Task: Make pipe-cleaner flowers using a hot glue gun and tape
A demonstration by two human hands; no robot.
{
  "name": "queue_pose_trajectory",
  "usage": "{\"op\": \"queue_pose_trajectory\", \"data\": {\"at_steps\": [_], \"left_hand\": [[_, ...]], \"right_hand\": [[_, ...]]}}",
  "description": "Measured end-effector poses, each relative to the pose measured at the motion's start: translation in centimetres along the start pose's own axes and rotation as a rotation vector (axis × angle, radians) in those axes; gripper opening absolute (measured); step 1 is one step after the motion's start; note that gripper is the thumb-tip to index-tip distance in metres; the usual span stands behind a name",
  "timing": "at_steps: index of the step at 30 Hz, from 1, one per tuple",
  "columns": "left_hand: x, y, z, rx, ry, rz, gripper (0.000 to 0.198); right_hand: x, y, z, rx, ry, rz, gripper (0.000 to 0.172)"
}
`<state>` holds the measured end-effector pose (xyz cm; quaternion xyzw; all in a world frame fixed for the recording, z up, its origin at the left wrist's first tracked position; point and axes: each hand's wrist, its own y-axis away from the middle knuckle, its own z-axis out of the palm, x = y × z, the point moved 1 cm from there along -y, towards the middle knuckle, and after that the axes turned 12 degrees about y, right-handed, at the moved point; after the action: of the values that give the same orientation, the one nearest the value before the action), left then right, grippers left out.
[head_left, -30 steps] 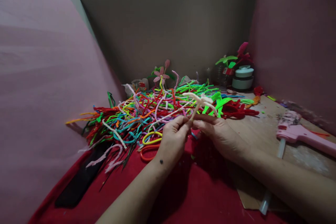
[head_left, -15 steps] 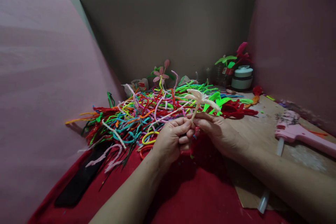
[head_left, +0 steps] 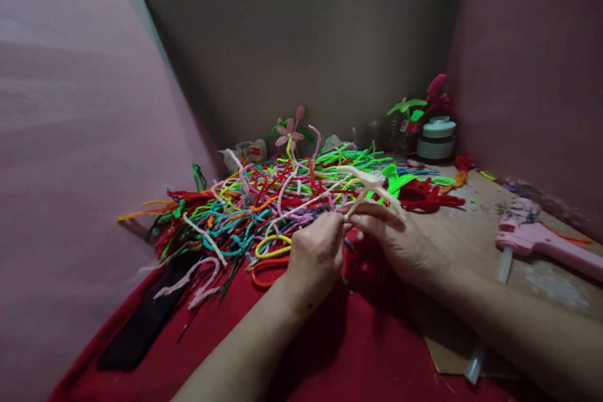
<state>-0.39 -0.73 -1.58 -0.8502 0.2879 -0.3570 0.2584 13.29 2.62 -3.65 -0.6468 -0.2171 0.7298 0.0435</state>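
Note:
A cream pipe-cleaner flower point(head_left: 372, 181) with drooping petals leans to the right above my hands. My left hand point(head_left: 316, 250) pinches the lower end of its stem, the back of the hand turned up. Fingers of my right hand point(head_left: 396, 240) close on the same stem just beside the left fingertips. Behind both hands spreads a large heap of coloured pipe cleaners point(head_left: 264, 201). Scissors with yellow and red handle loops point(head_left: 269, 262) lie by my left hand, partly covered by it.
At the right, a pink hot glue gun point(head_left: 532, 237) with a glue stick rests on brown cardboard point(head_left: 447, 326). A black phone-like slab point(head_left: 136, 333) lies at the left. Finished flowers point(head_left: 289, 136) and a lidded pale-green jar point(head_left: 436, 138) stand near the wall.
The flower has tipped over to the right and lower. My left hand has rolled over, so its back faces up and its curled fingers no longer show.

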Motion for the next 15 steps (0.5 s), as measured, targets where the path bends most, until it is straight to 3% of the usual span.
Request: {"op": "queue_pose_trajectory", "data": {"at_steps": [2,5,11,15], "left_hand": [[-0.1,0.0,-0.1,0.005,-0.03,0.031,0.016],[-0.1,-0.2,-0.3,0.035,0.064,-0.033,0.016],[0.4,-0.6,-0.2,0.06,0.475,-0.344,0.018],[1.2,-1.0,-0.4,0.038,0.784,-0.578,0.022]], "right_hand": [[-0.4,0.1,-0.1,0.003,0.045,-0.046,0.011],[-0.9,0.2,0.0,-0.007,0.101,-0.024,0.013],[-0.9,0.3,0.4,0.028,0.009,0.144,0.01],[-0.3,0.3,0.3,-0.071,-0.18,0.191,0.014]]}}
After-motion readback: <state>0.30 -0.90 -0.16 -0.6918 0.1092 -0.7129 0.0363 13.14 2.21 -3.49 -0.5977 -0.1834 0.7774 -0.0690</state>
